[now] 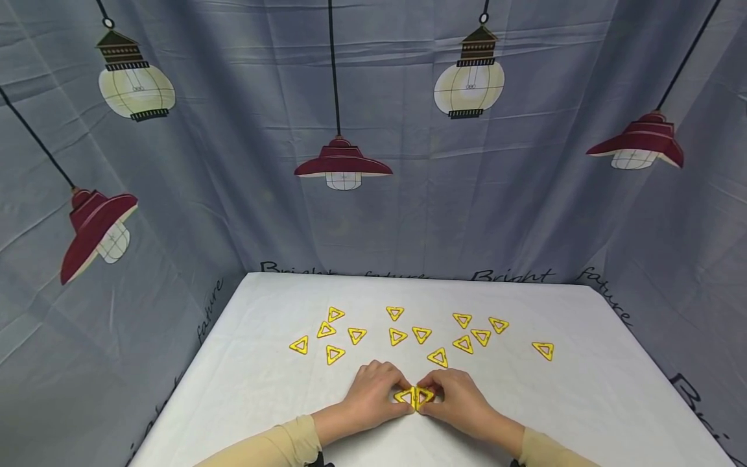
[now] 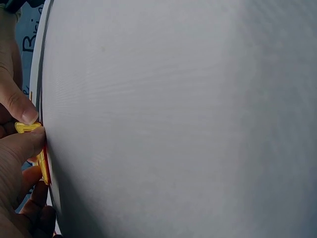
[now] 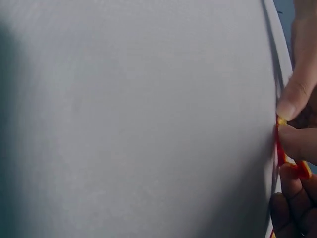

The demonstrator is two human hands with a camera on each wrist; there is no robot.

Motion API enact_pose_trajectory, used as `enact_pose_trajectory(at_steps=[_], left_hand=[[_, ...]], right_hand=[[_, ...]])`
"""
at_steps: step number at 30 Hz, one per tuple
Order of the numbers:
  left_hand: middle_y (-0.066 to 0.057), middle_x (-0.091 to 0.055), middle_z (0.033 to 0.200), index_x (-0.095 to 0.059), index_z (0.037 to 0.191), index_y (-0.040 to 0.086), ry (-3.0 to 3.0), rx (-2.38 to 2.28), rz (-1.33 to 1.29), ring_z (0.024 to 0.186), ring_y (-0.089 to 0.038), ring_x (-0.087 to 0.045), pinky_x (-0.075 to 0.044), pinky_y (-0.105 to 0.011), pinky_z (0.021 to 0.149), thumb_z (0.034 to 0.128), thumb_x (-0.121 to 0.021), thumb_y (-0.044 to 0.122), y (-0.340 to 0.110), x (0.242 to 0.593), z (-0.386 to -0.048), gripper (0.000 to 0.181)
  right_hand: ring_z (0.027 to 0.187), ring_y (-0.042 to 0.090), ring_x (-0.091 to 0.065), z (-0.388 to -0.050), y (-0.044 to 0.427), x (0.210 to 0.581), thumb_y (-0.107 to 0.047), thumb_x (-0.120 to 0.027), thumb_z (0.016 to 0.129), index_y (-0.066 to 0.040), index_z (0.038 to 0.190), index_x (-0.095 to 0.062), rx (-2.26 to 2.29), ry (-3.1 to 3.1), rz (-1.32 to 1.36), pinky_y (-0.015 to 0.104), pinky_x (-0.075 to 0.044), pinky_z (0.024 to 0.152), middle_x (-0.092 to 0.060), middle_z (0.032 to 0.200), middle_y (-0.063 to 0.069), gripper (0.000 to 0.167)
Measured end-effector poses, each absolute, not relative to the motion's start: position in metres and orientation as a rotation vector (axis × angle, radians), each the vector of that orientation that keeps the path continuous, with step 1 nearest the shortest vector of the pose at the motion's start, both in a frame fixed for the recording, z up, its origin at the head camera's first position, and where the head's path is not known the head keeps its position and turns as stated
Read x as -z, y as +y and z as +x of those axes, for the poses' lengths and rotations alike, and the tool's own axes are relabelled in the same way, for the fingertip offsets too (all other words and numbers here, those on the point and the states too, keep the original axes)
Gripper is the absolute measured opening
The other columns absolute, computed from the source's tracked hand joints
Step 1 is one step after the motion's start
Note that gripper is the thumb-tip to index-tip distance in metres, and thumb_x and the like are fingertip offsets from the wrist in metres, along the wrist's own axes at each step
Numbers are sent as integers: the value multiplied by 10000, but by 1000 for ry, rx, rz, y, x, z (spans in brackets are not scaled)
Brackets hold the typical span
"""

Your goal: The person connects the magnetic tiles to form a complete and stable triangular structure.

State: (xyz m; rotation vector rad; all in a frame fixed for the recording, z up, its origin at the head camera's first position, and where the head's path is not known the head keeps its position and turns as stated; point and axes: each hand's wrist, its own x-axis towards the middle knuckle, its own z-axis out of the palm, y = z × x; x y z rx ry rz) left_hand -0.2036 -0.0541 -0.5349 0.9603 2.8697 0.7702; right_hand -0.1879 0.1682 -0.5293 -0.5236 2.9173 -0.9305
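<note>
Two yellow triangular frames meet edge to edge near the front of the white table (image 1: pixel 280 389). In the head view my left hand (image 1: pixel 376 395) pinches the left triangle (image 1: pixel 399 396) between thumb and fingers. The right triangle (image 1: pixel 428 396) is pinched by my right hand (image 1: pixel 461 399) in the same way. Whether their edges are joined or only touching, I cannot tell. The left wrist view shows the left hand (image 2: pixel 20 153) with yellow plastic at its fingertips. At the right edge of the right wrist view, the right hand (image 3: pixel 299 144) holds a piece that looks partly red.
Several loose yellow triangles lie scattered beyond the hands, among them one close by (image 1: pixel 438 357), one at far left (image 1: pixel 299 345) and one at far right (image 1: pixel 543 351). A grey-blue curtain (image 1: pixel 373 227) with printed lamps stands around the table's back and sides.
</note>
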Motion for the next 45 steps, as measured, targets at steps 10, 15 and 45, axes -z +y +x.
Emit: enact_pose_trajectory(at_steps=[10, 15, 45], left_hand=[[162, -579, 1026, -724, 1059, 260, 2868, -776, 958, 925, -36, -446, -355, -290, 805, 830, -830, 458, -54, 536, -205, 320], [162, -578, 1029, -720, 1061, 266, 2877, -759, 959, 930, -40, -449, -356, -292, 809, 832, -828, 470, -53, 535, -205, 325], [170, -576, 1034, -700, 1057, 268, 2861, -759, 930, 943, -43, -458, -362, -301, 839, 828, -831, 466, -53, 529, -203, 330]], right_hand=[[877, 10, -464, -182, 168, 535, -397, -926, 715, -295, 1024, -756, 946, 3033, -447, 365, -402, 835, -573, 921, -263, 368], [893, 14, -475, -181, 169, 535, -404, -920, 716, -303, 1018, -769, 964, 3029, -448, 375, -405, 847, -573, 913, -280, 353], [937, 56, -481, -181, 169, 542, -443, -915, 718, -323, 1036, -756, 1043, 2993, -444, 434, -379, 914, -580, 917, -240, 374]])
